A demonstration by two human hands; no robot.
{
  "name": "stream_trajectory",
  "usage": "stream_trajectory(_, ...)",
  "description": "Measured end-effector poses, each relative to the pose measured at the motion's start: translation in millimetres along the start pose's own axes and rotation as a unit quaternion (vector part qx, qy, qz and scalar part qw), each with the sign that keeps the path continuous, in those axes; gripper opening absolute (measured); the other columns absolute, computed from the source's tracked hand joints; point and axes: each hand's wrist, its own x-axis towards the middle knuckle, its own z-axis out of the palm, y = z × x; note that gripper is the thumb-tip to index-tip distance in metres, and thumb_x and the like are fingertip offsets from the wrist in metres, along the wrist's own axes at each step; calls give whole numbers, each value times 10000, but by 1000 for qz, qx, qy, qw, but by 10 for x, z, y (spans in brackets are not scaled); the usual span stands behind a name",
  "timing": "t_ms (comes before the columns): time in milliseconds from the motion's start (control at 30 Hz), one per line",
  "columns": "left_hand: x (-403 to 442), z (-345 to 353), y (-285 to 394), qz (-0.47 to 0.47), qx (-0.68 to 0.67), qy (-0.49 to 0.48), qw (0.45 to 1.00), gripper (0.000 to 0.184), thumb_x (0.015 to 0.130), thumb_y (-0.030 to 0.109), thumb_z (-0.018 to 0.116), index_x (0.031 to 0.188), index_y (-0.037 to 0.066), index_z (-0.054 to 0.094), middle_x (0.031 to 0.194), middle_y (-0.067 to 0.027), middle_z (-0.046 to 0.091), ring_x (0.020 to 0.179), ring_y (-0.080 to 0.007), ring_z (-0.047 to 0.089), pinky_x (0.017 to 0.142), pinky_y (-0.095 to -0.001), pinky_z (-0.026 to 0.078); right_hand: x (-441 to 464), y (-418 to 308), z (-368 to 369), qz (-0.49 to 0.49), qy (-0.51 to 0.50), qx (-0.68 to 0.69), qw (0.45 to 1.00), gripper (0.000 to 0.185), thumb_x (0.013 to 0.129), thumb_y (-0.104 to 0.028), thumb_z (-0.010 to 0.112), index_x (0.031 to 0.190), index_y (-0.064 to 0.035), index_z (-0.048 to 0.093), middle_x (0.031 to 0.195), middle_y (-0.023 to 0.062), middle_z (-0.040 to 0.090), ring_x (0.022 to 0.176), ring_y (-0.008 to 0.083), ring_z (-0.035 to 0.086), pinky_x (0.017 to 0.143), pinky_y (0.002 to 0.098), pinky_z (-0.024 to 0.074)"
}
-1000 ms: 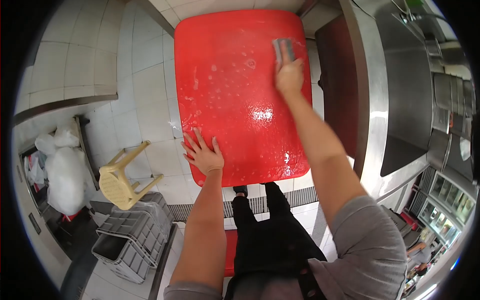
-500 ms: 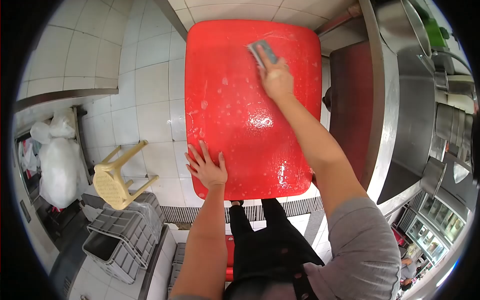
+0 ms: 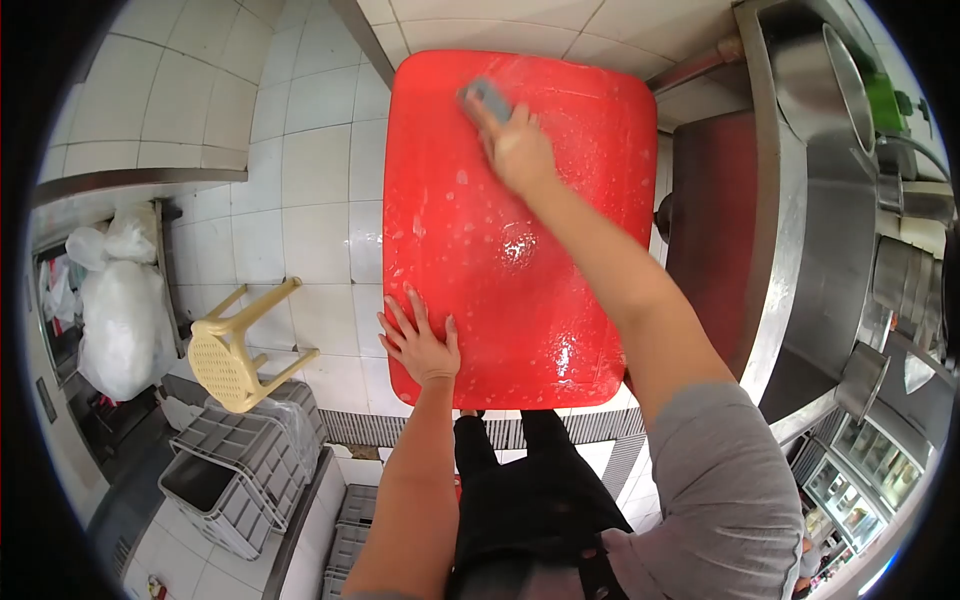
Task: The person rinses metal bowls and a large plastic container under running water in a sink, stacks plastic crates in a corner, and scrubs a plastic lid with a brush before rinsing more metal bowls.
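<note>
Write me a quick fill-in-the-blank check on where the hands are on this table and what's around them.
The right hand holds a brush on the ____ tabletop.
The left hand rests on the tabletop with its fingers ____ apart.
The stool is on the person's ____ side.
The crates near the stool are ____ in colour.

Missing words: red; spread; left; grey

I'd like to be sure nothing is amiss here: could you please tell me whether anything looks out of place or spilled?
One small oddity: a reddish item on the floor tiles at lower left, too small to identify. The red table is wet and sudsy, but the right hand holds a brush there, so that looks normal.
</note>
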Motion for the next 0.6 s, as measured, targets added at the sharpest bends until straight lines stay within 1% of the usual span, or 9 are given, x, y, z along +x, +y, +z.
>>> stream_trajectory(67,11,-4,9,-5,0,-6,1000,753,894,533,464,1520,247,161,1587,-112,43,1426,-414,96,1122,-582,121,-403,-139,78,-83,-30,-22,996,607,886,-183,521,1431,-387,347,971,201,468,817,363,568,636,453,545)
stream_trajectory(167,12,-1,9,-5,5,-16,1000,751,892,541,461,1520,257,163,1587,-112,49,1426,-414,93,1125,-576,120,-248,-344,232,-99,-23,-6,995,630,885,-153,501,1440,-393,328,976,195,468,821,348,569,610,434,540)
stream_trajectory(233,1,1,-23,-5,6,-21,1000,749,890,548,460,1519,267,166,1588,-109,49,1427,-413,91,1126,-575,120,234,-462,418,-112,53,-11,992,649,871,-119,497,1448,-363,329,985,192,472,839,328,566,617,405,540)
stream_trajectory(300,20,9,-19,-7,-1,-20,1000,749,887,557,461,1517,277,170,1588,-104,47,1428,-412,90,1126,-574,120,790,-614,482,-56,81,-19,995,651,855,-86,492,1445,-324,352,1006,192,477,836,317,563,621,389,540)
stream_trajectory(400,26,-10,-31,1,-15,-8,1000,753,883,544,475,1517,271,174,1586,-115,59,1422,-421,106,1120,-579,140,866,-753,514,-62,45,-22,997,663,850,-73,490,1451,-310,344,1030,199,474,839,316,562,618,393,540)
stream_trajectory(467,29,-30,-27,-4,-17,-13,1000,750,881,546,482,1514,273,187,1586,-111,66,1421,-419,114,1122,-574,143,359,-797,465,-124,41,-7,991,638,855,-101,519,1431,-336,375,988,220,481,796,345,572,599,418,542)
stream_trajectory(533,23,-34,-30,-7,-19,-17,1000,750,880,549,481,1514,273,191,1586,-108,71,1420,-418,117,1121,-575,144,-186,-844,427,-175,-47,-36,983,668,861,-76,500,1449,-352,343,1005,231,475,815,347,577,619,423,547)
stream_trajectory(600,35,-53,-27,-11,-21,-19,1000,751,878,553,484,1513,274,193,1586,-106,73,1421,-417,117,1123,-572,143,-155,-849,351,-209,-57,-44,975,680,864,-63,487,1458,-351,326,1015,230,474,821,344,579,635,415,551)
